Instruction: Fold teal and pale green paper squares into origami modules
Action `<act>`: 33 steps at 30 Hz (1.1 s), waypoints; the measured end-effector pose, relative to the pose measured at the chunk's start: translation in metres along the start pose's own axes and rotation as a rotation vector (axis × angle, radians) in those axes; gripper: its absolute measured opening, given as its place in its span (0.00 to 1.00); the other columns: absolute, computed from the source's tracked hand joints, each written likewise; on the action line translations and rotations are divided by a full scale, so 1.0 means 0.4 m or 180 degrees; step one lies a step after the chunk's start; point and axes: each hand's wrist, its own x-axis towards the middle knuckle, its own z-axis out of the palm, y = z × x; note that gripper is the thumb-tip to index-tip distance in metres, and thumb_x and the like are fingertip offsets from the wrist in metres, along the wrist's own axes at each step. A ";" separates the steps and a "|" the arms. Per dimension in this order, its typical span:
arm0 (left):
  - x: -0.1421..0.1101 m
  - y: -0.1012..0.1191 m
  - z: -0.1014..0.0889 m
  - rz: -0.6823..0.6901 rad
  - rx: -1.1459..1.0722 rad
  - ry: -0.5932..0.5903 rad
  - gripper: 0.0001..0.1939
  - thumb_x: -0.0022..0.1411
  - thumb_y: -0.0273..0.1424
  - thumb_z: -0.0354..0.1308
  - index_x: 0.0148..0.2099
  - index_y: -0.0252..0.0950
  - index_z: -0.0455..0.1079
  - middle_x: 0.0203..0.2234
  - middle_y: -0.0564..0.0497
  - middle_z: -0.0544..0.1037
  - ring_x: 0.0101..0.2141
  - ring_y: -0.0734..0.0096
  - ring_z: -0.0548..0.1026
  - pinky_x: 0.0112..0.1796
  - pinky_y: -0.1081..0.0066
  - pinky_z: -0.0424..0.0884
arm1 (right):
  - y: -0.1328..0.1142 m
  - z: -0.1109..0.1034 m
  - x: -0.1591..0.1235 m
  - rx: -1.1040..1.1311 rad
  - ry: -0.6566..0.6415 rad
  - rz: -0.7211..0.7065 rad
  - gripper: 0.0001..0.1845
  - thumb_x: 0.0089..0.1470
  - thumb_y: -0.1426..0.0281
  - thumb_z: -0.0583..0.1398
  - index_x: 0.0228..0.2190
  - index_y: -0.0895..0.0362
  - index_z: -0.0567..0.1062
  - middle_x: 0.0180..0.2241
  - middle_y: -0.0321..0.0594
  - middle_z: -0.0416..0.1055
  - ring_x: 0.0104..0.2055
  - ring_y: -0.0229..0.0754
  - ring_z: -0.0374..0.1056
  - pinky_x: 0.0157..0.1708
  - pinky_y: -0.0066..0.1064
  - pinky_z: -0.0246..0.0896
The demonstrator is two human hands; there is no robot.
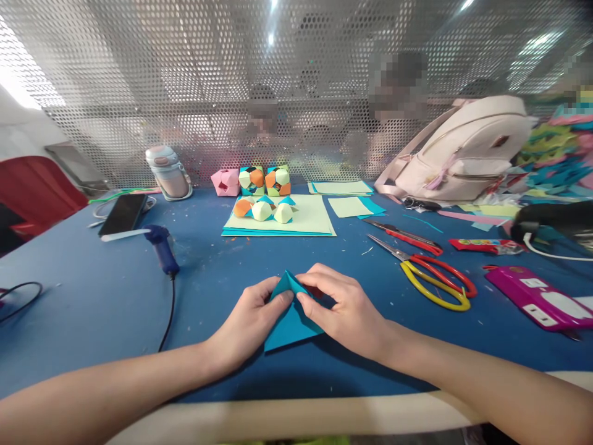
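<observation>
Step in hand, judged: shaping a fold at the far tip of the blue paper [290, 327]. Next move, judged, calls for lined-up edges and even thumb pressure, so the layers do not slip.

Grip: left hand [250, 315] grasps the paper's left side, thumb on its face; right hand [354, 309] pinches the right side near the tip.

Paper: bright blue, peaked at the far end, straight near edge, sharp near-left corner; right side partly hidden by fingers. Located at the near middle of the table [217, 278], left of the scissors [438, 284]; whether it touches the surface, cannot tell
</observation>
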 end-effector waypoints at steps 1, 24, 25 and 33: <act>0.000 -0.001 0.000 -0.0006 0.0024 0.0005 0.13 0.57 0.39 0.55 0.32 0.34 0.69 0.26 0.54 0.71 0.28 0.73 0.65 0.29 0.75 0.63 | 0.001 0.000 0.000 -0.0019 0.0002 -0.0004 0.09 0.55 0.74 0.54 0.37 0.59 0.73 0.28 0.38 0.67 0.29 0.35 0.63 0.29 0.26 0.61; 0.009 -0.003 -0.008 -0.0084 0.0122 0.0167 0.11 0.53 0.36 0.56 0.25 0.34 0.63 0.20 0.58 0.62 0.23 0.77 0.60 0.24 0.77 0.58 | 0.001 -0.002 0.007 -0.0029 -0.0123 0.0597 0.06 0.52 0.73 0.56 0.24 0.57 0.68 0.22 0.34 0.62 0.25 0.34 0.58 0.26 0.25 0.56; 0.010 -0.002 -0.010 -0.0089 0.0147 0.0140 0.11 0.53 0.36 0.56 0.24 0.34 0.63 0.19 0.58 0.62 0.23 0.77 0.59 0.23 0.77 0.58 | 0.002 -0.003 0.008 -0.0042 -0.0140 0.0575 0.06 0.51 0.74 0.56 0.23 0.57 0.68 0.22 0.33 0.62 0.25 0.33 0.58 0.26 0.25 0.55; 0.014 0.002 -0.024 -0.0160 0.0391 -0.0081 0.09 0.53 0.34 0.56 0.27 0.33 0.67 0.21 0.57 0.66 0.24 0.77 0.62 0.25 0.77 0.59 | 0.023 -0.013 0.006 0.0099 -0.0378 0.0287 0.04 0.50 0.78 0.57 0.27 0.58 0.70 0.23 0.33 0.63 0.25 0.32 0.58 0.26 0.24 0.56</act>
